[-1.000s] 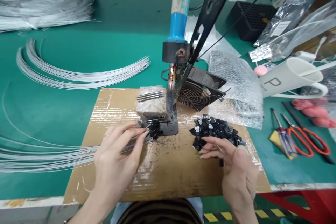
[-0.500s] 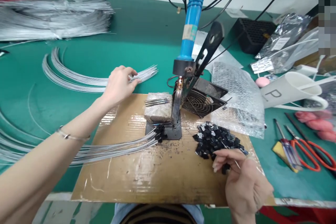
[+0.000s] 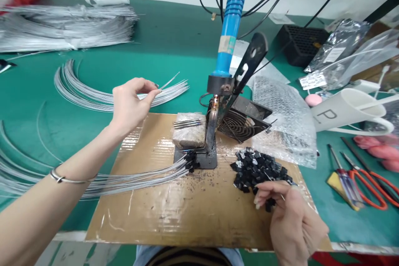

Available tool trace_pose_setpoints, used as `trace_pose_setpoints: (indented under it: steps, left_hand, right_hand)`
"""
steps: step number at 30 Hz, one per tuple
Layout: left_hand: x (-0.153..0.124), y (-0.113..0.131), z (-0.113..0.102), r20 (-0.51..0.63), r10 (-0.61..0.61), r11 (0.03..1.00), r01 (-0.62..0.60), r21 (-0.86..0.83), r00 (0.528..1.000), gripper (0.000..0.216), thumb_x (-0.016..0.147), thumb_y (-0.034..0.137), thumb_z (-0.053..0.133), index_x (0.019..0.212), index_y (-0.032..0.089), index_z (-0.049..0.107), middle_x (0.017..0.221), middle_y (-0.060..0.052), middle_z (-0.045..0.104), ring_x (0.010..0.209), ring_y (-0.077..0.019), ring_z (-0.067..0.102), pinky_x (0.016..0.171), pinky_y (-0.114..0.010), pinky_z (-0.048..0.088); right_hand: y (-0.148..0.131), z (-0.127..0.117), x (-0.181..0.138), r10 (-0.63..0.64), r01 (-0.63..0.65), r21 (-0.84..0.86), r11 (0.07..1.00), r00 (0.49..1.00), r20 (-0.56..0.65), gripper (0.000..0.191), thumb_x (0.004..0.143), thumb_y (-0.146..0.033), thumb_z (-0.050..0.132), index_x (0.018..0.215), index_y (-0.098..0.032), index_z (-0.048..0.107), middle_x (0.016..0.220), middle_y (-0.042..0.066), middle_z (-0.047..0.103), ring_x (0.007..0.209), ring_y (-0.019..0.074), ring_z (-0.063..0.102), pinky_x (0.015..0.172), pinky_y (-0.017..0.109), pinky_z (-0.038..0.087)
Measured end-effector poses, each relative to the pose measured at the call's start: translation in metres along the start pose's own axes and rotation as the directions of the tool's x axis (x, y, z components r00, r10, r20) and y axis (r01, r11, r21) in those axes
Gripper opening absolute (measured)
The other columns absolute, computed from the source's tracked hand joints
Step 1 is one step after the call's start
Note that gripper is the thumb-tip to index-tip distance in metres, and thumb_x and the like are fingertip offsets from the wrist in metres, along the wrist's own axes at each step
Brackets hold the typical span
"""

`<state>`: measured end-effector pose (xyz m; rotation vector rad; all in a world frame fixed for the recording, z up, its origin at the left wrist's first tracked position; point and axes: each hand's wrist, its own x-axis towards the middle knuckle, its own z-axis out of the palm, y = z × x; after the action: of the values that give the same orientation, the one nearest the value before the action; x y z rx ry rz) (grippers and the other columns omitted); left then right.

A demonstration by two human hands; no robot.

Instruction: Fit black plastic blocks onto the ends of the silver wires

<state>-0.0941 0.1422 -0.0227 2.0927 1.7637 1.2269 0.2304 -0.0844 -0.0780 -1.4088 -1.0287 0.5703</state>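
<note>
My left hand point(image 3: 129, 102) reaches over the green table and pinches one thin silver wire, lifting its end off a curved bundle of silver wires point(image 3: 93, 95). My right hand point(image 3: 288, 216) rests on the cardboard board point(image 3: 190, 212) at the near edge of a pile of small black parts point(image 3: 258, 168); its fingers are curled on something I cannot make out. A second bundle of wires point(image 3: 137, 176), with black parts on its ends, lies on the board by the base of a blue-handled soldering iron point(image 3: 229, 37) in its stand.
A small fan point(image 3: 240, 122) and bubble wrap point(image 3: 283, 122) sit behind the pile. Scissors point(image 3: 368, 181) and a screwdriver point(image 3: 343, 176) lie at the right, near a white mug point(image 3: 346, 110). Bagged wires point(image 3: 65, 29) are stacked at the back left.
My left hand let go of the wires on the board, reached back to the curved bundle and has now pinched up one wire. My right hand stayed by the black parts.
</note>
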Motion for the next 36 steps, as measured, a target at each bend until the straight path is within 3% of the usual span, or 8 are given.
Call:
trace_pose_setpoints:
  steps: [11, 17, 19, 22, 24, 27, 31, 36]
  left_hand:
    - [-0.014, 0.017, -0.015, 0.006, -0.112, 0.977, 0.111, -0.180, 0.994, 0.017, 0.088, 0.034, 0.074, 0.086, 0.017, 0.074, 0.077, -0.002, 0.077, 0.069, -0.0153, 0.073, 0.069, -0.028, 0.058]
    - [-0.025, 0.030, -0.083, 0.112, -0.126, 0.992, 0.125, 0.014, 0.986, 0.020, 0.078, 0.039, 0.082, 0.074, 0.020, 0.077, 0.066, 0.000, 0.072, 0.056, -0.0122, 0.057, 0.052, -0.025, 0.039]
    - [-0.032, 0.030, -0.109, 0.376, -0.097, 0.995, 0.096, 0.021, 0.922, 0.022, 0.071, 0.043, 0.086, 0.070, 0.023, 0.078, 0.063, 0.002, 0.070, 0.053, -0.0123, 0.055, 0.048, -0.024, 0.036]
    - [-0.049, 0.035, -0.122, 0.807, -0.102, 0.957, 0.277, -0.079, 0.582, 0.020, 0.079, 0.035, 0.081, 0.065, 0.021, 0.075, 0.059, 0.002, 0.063, 0.055, -0.0122, 0.054, 0.051, -0.022, 0.040]
    - [-0.061, 0.045, -0.111, 0.890, -0.071, 0.909, 0.397, -0.128, 0.450, 0.023, 0.081, 0.032, 0.079, 0.063, 0.021, 0.070, 0.057, 0.003, 0.059, 0.054, -0.0107, 0.047, 0.050, -0.021, 0.035]
    - [-0.080, 0.059, -0.085, 0.896, -0.093, 0.817, 0.547, -0.181, 0.434, 0.018, 0.079, 0.030, 0.079, 0.066, 0.022, 0.069, 0.057, 0.004, 0.057, 0.053, -0.0105, 0.044, 0.049, -0.022, 0.032]
    - [-0.097, 0.067, -0.068, 0.877, -0.105, 0.803, 0.561, -0.203, 0.468, 0.020, 0.085, 0.036, 0.077, 0.069, 0.023, 0.071, 0.059, 0.003, 0.060, 0.055, -0.0119, 0.048, 0.051, -0.022, 0.036]
    - [-0.101, 0.069, -0.070, 0.860, -0.080, 0.842, 0.496, -0.213, 0.504, 0.024, 0.090, 0.040, 0.072, 0.071, 0.025, 0.072, 0.062, 0.002, 0.065, 0.057, -0.0128, 0.054, 0.053, -0.021, 0.040]
  right_hand:
    - [-0.002, 0.003, -0.003, 0.046, -0.049, -0.082, 0.995, 0.998, -0.033, 0.051, 0.108, -0.046, 0.051, 0.079, -0.014, 0.078, 0.063, 0.005, 0.070, 0.052, 0.0156, 0.065, 0.049, 0.027, 0.050]
    - [-0.008, 0.005, 0.001, -0.003, 0.000, -0.099, 0.995, 1.000, -0.031, 0.045, 0.107, -0.040, 0.054, 0.078, -0.016, 0.079, 0.063, 0.002, 0.069, 0.052, 0.0130, 0.064, 0.049, 0.025, 0.049]
    - [-0.014, 0.007, 0.003, -0.029, 0.029, -0.129, 0.991, 1.000, -0.005, 0.041, 0.106, -0.036, 0.058, 0.076, -0.017, 0.078, 0.061, 0.001, 0.067, 0.052, 0.0124, 0.063, 0.050, 0.024, 0.048]
    - [-0.027, 0.015, -0.002, -0.006, 0.012, -0.089, 0.996, 0.998, 0.070, 0.036, 0.103, -0.032, 0.063, 0.073, -0.018, 0.077, 0.059, 0.000, 0.063, 0.049, 0.0119, 0.059, 0.045, 0.023, 0.044]
    - [-0.036, 0.023, -0.010, 0.087, -0.093, 0.026, 0.995, 0.981, 0.175, 0.034, 0.102, -0.032, 0.064, 0.074, -0.019, 0.077, 0.058, -0.001, 0.061, 0.044, 0.0106, 0.055, 0.039, 0.022, 0.038]
    - [-0.049, 0.041, -0.023, 0.247, -0.329, 0.143, 0.933, 0.878, 0.410, 0.035, 0.101, -0.037, 0.064, 0.076, -0.018, 0.078, 0.061, -0.001, 0.058, 0.043, 0.0086, 0.047, 0.040, 0.023, 0.033]
    - [-0.057, 0.068, -0.030, 0.327, -0.516, 0.170, 0.839, 0.729, 0.602, 0.027, 0.092, -0.043, 0.075, 0.081, -0.018, 0.077, 0.067, -0.002, 0.059, 0.045, 0.0069, 0.045, 0.040, 0.021, 0.028]
    - [-0.057, 0.085, -0.029, 0.395, -0.576, 0.172, 0.799, 0.718, 0.573, 0.029, 0.087, -0.039, 0.082, 0.071, -0.018, 0.069, 0.058, -0.006, 0.053, 0.040, 0.0048, 0.037, 0.035, 0.020, 0.021]
